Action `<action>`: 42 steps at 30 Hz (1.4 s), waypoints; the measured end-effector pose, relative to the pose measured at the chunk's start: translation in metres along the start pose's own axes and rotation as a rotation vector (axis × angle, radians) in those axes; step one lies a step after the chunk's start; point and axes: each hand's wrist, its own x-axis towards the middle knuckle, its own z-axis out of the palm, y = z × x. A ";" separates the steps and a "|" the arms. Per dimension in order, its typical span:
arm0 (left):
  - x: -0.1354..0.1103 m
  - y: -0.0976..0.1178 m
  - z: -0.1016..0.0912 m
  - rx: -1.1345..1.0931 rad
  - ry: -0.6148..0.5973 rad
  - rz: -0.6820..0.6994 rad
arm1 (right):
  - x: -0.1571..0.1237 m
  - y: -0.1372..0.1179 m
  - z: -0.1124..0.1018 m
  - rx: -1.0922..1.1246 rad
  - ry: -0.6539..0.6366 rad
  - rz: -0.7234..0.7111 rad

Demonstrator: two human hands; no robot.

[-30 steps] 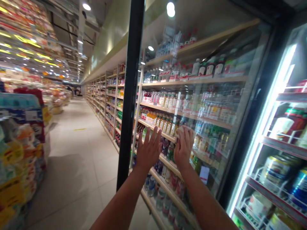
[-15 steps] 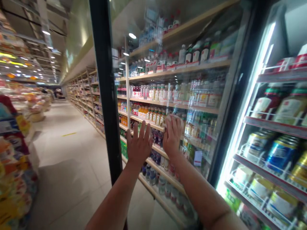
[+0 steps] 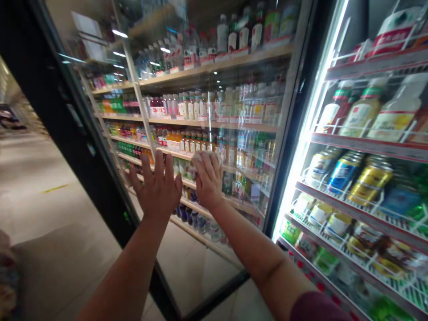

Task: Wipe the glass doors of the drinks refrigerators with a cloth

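Observation:
A glass cooler door [image 3: 187, 276] with a black frame stands swung out in front of me. My left hand [image 3: 157, 187] lies against the glass or very near it, fingers spread and nothing held. Just to its right, my right hand [image 3: 209, 180] presses a pale crumpled cloth [image 3: 217, 157] to the pane, fingers bent over it. Most of the cloth is hidden under the fingers. Bottles on wooden shelves [image 3: 230, 126] show through or reflect in the glass behind both hands.
At the right, the lit cooler holds wire-fronted shelves [image 3: 368, 145] with bottles, a blue can [image 3: 343, 171], gold cans [image 3: 371, 178] and tubs. A bright light strip [image 3: 301, 156] runs up its edge. Pale floor tiles [image 3: 36, 165] with a yellow strip [image 3: 55, 188] lie left of the door.
My view has turned right and the door frame tilts more. Both hands appear further left in the picture, the right one still pressing the cloth to the glass.

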 end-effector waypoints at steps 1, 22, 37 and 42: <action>0.000 0.001 -0.001 -0.009 -0.012 -0.012 | 0.010 0.001 -0.002 0.020 0.027 0.015; 0.004 0.014 -0.018 0.017 -0.072 -0.019 | 0.000 0.012 -0.008 0.092 0.074 0.169; -0.008 0.008 -0.054 0.113 0.044 0.021 | -0.054 0.001 -0.017 0.035 0.015 0.098; -0.013 -0.015 -0.101 -0.016 0.097 -0.463 | -0.080 -0.020 -0.029 0.139 0.001 0.081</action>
